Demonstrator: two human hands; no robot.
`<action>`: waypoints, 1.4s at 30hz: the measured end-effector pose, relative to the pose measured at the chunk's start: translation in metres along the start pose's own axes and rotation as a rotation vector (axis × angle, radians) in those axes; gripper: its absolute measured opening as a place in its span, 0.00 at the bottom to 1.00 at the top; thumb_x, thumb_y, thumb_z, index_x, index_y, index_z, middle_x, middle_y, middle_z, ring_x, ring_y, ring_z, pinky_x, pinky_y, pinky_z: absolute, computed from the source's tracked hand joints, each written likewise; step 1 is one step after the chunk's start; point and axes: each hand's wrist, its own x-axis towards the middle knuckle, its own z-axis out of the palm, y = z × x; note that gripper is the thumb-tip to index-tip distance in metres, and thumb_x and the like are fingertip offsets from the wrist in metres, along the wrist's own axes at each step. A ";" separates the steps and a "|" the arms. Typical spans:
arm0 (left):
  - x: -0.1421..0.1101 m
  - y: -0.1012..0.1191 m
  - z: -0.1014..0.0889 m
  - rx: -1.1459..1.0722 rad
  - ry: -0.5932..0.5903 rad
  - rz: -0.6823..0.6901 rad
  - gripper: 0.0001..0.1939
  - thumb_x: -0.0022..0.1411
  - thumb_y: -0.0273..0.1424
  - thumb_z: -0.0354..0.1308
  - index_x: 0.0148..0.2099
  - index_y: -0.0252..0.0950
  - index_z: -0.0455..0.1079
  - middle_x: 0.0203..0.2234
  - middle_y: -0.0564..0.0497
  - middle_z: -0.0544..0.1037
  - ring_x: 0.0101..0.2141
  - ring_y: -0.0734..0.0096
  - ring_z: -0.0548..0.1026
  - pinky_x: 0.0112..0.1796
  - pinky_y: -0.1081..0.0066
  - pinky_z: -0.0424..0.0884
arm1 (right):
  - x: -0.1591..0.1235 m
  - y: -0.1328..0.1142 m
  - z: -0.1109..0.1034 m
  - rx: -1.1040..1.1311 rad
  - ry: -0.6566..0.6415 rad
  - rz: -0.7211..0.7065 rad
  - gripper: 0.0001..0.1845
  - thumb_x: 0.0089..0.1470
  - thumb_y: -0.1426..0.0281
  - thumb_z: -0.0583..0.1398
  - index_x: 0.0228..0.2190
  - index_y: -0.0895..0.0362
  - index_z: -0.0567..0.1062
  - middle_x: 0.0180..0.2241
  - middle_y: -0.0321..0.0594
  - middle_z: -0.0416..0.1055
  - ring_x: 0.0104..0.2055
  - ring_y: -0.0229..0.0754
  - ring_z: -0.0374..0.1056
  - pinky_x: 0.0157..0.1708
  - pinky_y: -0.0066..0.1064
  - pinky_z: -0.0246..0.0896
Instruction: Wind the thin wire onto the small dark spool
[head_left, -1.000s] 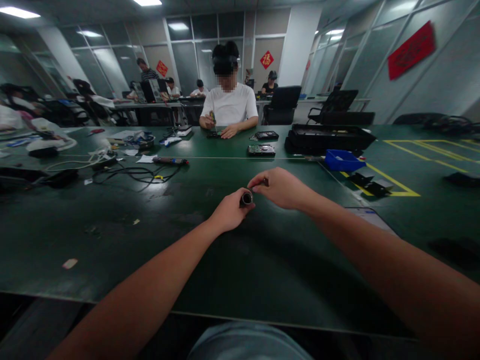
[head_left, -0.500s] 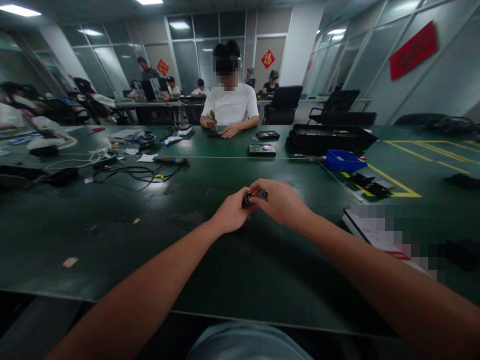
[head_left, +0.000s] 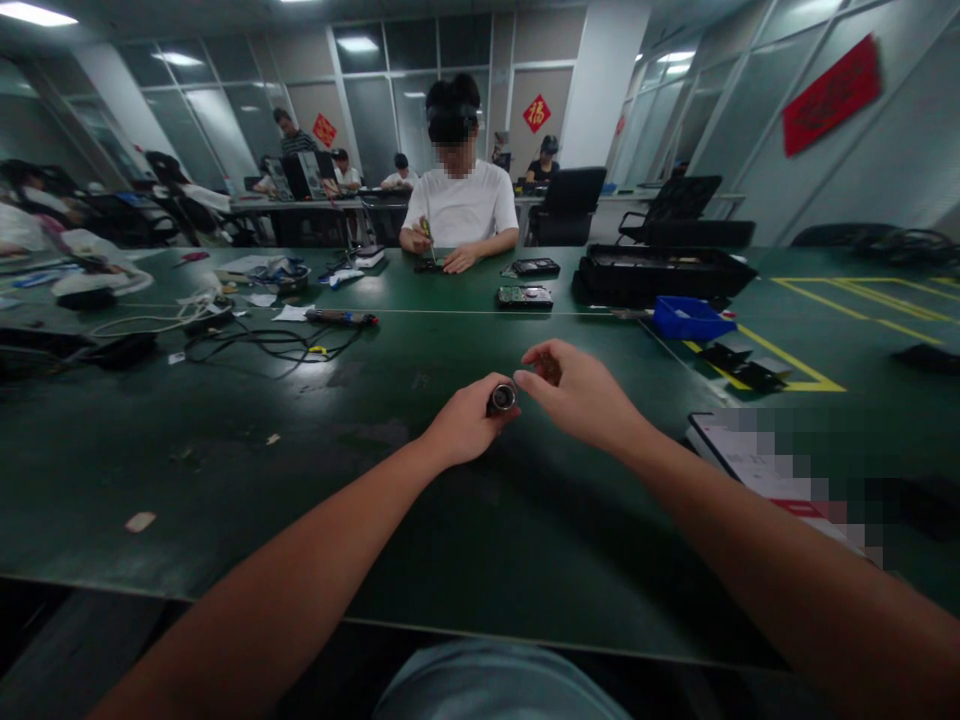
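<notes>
Over the middle of the green table, my left hand is closed round a small dark cylinder whose shiny round end faces me. My right hand is just to the right of it, its thumb tip nearly touching the cylinder's end and its fingers curled loosely. Whether those fingers hold anything small I cannot make out.
A person in a white shirt works across the table beside circuit boards. A black case, a blue bin and black parts lie at the right, cables and a tool at the left, papers near my right arm.
My right hand came in to the cylinder's end half a second ago and has now drawn slightly back to the right. The left hand has kept its hold, staying almost in place.
</notes>
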 end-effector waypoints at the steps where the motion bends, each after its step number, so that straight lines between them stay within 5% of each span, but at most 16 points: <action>1: 0.000 0.000 0.000 -0.013 0.005 -0.013 0.12 0.63 0.33 0.57 0.48 0.39 0.66 0.37 0.52 0.75 0.27 0.75 0.73 0.30 0.73 0.69 | -0.001 -0.002 -0.003 0.051 0.001 0.016 0.13 0.57 0.65 0.59 0.41 0.58 0.75 0.33 0.41 0.75 0.33 0.42 0.69 0.30 0.33 0.60; 7: 0.002 -0.001 0.000 -0.143 0.051 -0.018 0.11 0.63 0.34 0.57 0.47 0.39 0.64 0.36 0.54 0.73 0.25 0.78 0.72 0.27 0.75 0.69 | -0.015 -0.008 -0.023 0.265 -0.020 -0.016 0.14 0.61 0.63 0.56 0.41 0.57 0.77 0.32 0.40 0.75 0.31 0.40 0.69 0.30 0.32 0.62; 11: 0.002 -0.004 0.001 -0.198 0.040 -0.018 0.13 0.64 0.36 0.56 0.49 0.40 0.63 0.38 0.53 0.73 0.26 0.78 0.71 0.27 0.75 0.70 | -0.027 -0.004 -0.026 0.282 0.185 -0.094 0.14 0.59 0.58 0.60 0.31 0.55 0.78 0.25 0.36 0.72 0.26 0.37 0.66 0.26 0.31 0.59; 16: 0.001 -0.004 0.002 -0.163 0.012 -0.034 0.14 0.64 0.37 0.57 0.49 0.40 0.64 0.35 0.54 0.73 0.26 0.77 0.71 0.27 0.75 0.70 | -0.035 0.006 -0.015 0.472 0.405 -0.116 0.13 0.63 0.60 0.56 0.41 0.53 0.75 0.26 0.35 0.74 0.24 0.36 0.67 0.25 0.30 0.63; 36: 0.001 -0.004 0.000 0.026 0.037 0.032 0.11 0.63 0.35 0.58 0.47 0.40 0.66 0.34 0.54 0.74 0.31 0.72 0.72 0.32 0.72 0.66 | -0.042 0.019 0.009 0.163 0.354 -0.191 0.11 0.64 0.63 0.56 0.43 0.54 0.73 0.33 0.39 0.79 0.31 0.40 0.76 0.32 0.32 0.68; 42: 0.002 -0.003 -0.002 0.120 0.052 0.081 0.11 0.64 0.37 0.57 0.46 0.39 0.67 0.36 0.53 0.75 0.36 0.69 0.72 0.36 0.70 0.64 | -0.045 0.018 0.007 -0.075 0.408 -0.273 0.15 0.54 0.57 0.65 0.26 0.56 0.75 0.21 0.33 0.72 0.20 0.35 0.67 0.23 0.28 0.58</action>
